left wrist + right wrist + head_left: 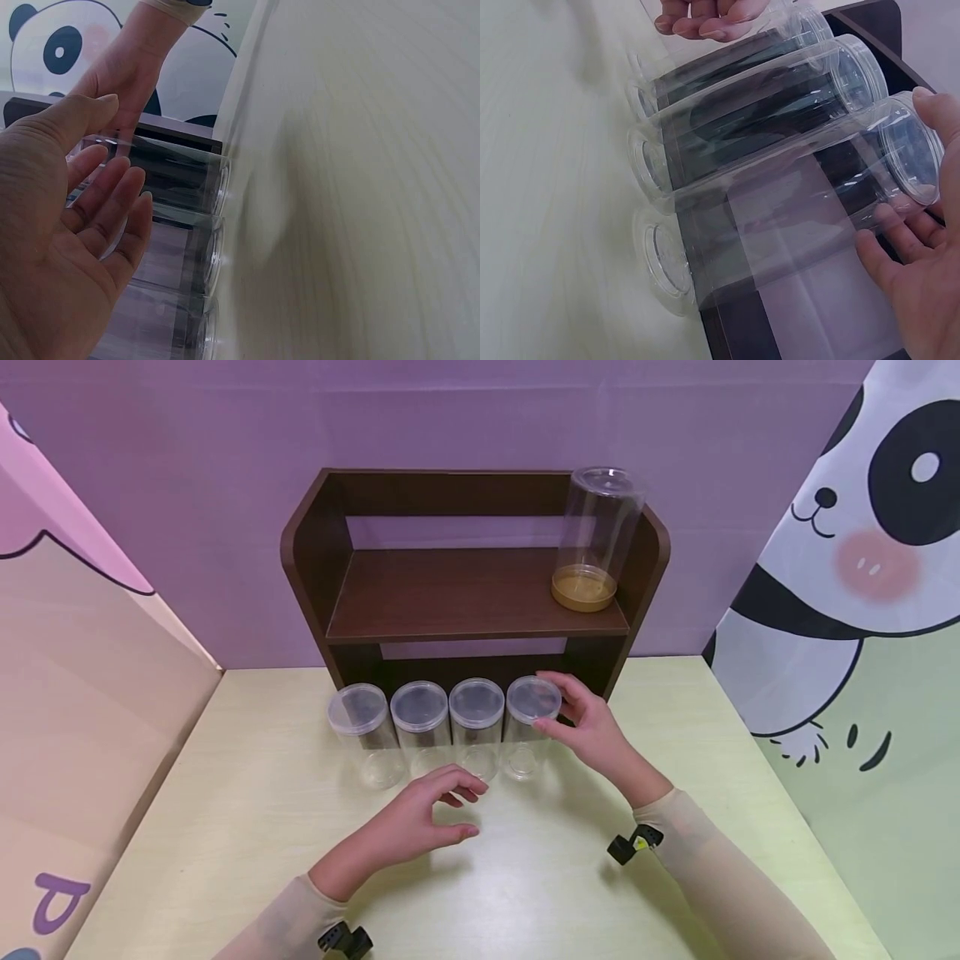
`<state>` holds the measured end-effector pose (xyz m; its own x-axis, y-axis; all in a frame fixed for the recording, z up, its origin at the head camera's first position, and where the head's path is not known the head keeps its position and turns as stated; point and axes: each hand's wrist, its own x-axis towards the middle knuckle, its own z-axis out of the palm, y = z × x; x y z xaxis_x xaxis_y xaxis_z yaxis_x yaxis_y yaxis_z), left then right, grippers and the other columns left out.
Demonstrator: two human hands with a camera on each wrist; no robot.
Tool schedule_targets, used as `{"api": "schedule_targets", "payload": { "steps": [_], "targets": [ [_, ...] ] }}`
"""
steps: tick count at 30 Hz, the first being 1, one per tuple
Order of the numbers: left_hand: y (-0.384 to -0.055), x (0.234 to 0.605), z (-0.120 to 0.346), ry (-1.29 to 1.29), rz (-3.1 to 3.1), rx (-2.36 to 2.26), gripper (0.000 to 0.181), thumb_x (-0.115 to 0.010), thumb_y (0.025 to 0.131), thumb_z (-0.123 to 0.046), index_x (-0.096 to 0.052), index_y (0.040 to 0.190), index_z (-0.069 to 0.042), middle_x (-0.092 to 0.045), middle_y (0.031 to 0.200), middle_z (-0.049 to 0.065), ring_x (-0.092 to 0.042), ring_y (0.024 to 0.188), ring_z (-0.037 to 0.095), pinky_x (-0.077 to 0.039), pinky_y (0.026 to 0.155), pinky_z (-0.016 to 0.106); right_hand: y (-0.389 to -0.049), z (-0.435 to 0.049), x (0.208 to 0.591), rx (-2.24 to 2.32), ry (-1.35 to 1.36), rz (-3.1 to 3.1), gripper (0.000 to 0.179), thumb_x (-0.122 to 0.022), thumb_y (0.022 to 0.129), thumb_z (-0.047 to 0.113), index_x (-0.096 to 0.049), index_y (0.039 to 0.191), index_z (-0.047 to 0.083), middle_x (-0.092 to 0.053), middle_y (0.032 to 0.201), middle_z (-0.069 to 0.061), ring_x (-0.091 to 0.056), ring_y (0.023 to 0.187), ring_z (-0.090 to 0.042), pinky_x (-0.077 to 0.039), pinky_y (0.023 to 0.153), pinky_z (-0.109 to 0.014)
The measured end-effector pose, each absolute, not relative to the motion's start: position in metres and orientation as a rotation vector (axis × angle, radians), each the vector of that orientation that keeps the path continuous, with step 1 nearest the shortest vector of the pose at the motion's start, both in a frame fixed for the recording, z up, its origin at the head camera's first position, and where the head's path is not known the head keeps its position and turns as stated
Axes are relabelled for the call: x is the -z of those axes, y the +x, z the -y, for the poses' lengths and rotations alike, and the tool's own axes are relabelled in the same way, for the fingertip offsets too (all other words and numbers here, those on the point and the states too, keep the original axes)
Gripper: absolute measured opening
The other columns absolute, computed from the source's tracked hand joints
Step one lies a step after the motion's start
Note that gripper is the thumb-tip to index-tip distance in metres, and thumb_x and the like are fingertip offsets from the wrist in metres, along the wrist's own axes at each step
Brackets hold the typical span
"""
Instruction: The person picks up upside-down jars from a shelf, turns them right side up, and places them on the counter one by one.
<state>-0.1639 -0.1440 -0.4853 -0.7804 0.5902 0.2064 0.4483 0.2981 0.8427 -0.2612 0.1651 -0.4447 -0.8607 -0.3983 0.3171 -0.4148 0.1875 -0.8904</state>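
Several clear lidded jars stand in a side-by-side row on the table before the shelf. My right hand (pixel 588 731) holds the rightmost jar (pixel 521 752) near its clear lid, thumb on the near side and fingers behind. In the right wrist view, thumb and fingers surround the lid end of this jar (pixel 780 206), whose base is at the table. My left hand (pixel 416 818) hovers in front of the row, fingers loosely bent and thumb apart, with nothing in it. The left wrist view shows its palm (pixel 45 255) beside the jars.
A dark brown two-tier shelf (pixel 465 593) stands behind the row. On its upper right sits a taller clear jar (pixel 596 527) with a tan bottom. The pale table (pixel 225 827) is bordered by a purple backdrop (pixel 187 485) and printed side panels.
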Motion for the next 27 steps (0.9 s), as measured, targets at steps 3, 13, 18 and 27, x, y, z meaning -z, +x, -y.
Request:
{"api": "schedule_targets", "payload": {
  "steps": [3,13,18,27],
  "targets": [
    [-0.1636,0.4849,0.144,0.966,-2.41,-1.496,0.048,-0.088,0.094,-0.005,-0.069,0.136,-0.017,-0.07,0.135,0.011,-0.069,0.123,0.022,-0.062,0.104,0.049,-0.2598,-0.1643,0.4428,-1.846,0.819,2.41,0.066,-0.082,0.098,0.0,-0.055,0.158,0.007,-0.062,0.149,-0.017,-0.065,0.136,-0.036,-0.057,0.109,-0.03],
    [-0.163,0.484,0.1439,0.96,-2.412,-1.498,0.047,-0.088,0.094,-0.005,-0.069,0.135,-0.018,-0.07,0.135,0.012,-0.069,0.122,0.023,-0.061,0.104,0.049,-0.2604,-0.1644,0.4444,-1.847,0.808,2.413,0.066,-0.082,0.099,0.0,-0.054,0.158,0.007,-0.062,0.15,-0.016,-0.063,0.138,-0.037,-0.054,0.112,-0.029],
    [-0.1629,0.4835,0.1444,0.963,-2.414,-1.495,0.047,-0.088,0.094,-0.005,-0.069,0.135,-0.018,-0.07,0.135,0.011,-0.069,0.122,0.023,-0.061,0.104,0.05,-0.2614,-0.165,0.4455,-1.828,0.817,2.423,0.064,-0.081,0.1,0.001,-0.054,0.158,0.007,-0.062,0.149,-0.016,-0.063,0.138,-0.037,-0.053,0.114,-0.029],
    [-0.1626,0.4826,0.1452,0.976,-2.429,-1.493,0.047,-0.088,0.095,-0.006,-0.069,0.135,-0.02,-0.07,0.134,0.01,-0.069,0.122,0.02,-0.061,0.104,0.041,-0.2602,-0.1656,0.4407,-1.805,0.841,2.442,0.069,-0.081,0.099,0.001,-0.05,0.16,0.005,-0.06,0.151,-0.016,-0.059,0.14,-0.032,-0.047,0.122,-0.037]
  ]
}}
